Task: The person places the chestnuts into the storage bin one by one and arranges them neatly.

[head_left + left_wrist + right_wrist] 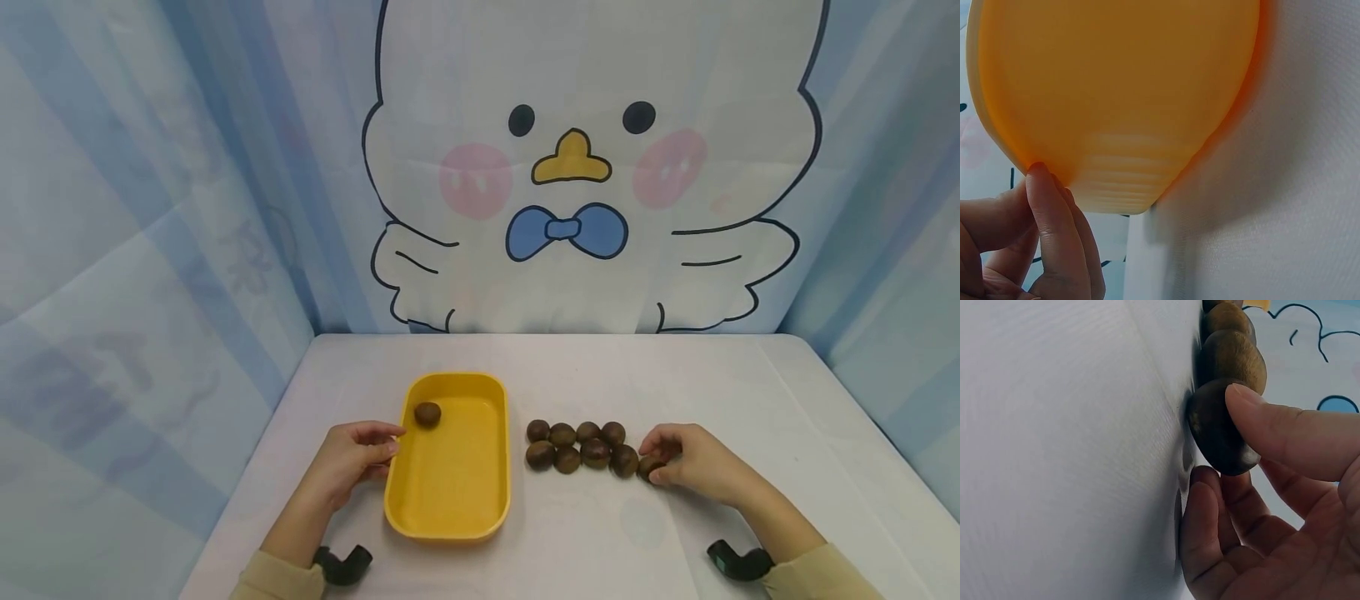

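Note:
A yellow tray [447, 500] lies on the table with one chestnut [427, 414] near its upper left corner. At the tray's left rim my left hand [347, 458] has its thumb and fingers together on the edge. In the left wrist view the fingertips [1038, 172] overlap the tray's yellow outer wall [1135, 94]. To the right of the tray, several brown chestnuts [596, 452] sit in two rows. My right hand [697, 460] pinches the chestnut [1216, 425] at the right end of the nearer row, thumb over it and fingers beneath in the right wrist view.
The white table [585, 550] carries the tray and chestnuts. Behind it hangs a curtain [570, 292] printed with a cartoon bird, and more blue cloth [150, 292] encloses the sides. A black band piece [345, 567] shows at each wrist.

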Motion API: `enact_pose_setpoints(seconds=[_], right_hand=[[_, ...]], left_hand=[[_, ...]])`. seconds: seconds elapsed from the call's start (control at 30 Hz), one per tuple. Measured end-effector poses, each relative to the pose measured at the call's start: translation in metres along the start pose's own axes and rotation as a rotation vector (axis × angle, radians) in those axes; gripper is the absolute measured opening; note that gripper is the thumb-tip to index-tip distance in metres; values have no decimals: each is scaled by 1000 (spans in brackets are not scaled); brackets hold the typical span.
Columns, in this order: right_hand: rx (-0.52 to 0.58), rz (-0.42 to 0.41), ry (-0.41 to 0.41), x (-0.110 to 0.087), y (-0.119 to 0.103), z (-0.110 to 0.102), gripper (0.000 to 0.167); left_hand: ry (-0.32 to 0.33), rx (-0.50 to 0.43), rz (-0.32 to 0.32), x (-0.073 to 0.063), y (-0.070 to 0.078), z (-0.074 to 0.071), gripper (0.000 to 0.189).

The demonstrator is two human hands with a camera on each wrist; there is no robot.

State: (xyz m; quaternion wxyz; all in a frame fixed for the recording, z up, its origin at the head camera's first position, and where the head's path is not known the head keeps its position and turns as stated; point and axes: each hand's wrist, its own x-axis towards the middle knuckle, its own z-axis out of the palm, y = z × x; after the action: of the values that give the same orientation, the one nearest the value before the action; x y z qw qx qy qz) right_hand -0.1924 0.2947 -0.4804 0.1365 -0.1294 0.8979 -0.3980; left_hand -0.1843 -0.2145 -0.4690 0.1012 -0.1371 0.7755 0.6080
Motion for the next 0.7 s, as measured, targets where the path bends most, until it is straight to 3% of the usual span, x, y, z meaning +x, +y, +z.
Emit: enact_pose_setpoints(seconds=[0.7], right_hand=[[-20, 25, 20, 3, -2, -8, 26]], left_hand=[[-18, -24, -5, 0, 0, -3, 29]])
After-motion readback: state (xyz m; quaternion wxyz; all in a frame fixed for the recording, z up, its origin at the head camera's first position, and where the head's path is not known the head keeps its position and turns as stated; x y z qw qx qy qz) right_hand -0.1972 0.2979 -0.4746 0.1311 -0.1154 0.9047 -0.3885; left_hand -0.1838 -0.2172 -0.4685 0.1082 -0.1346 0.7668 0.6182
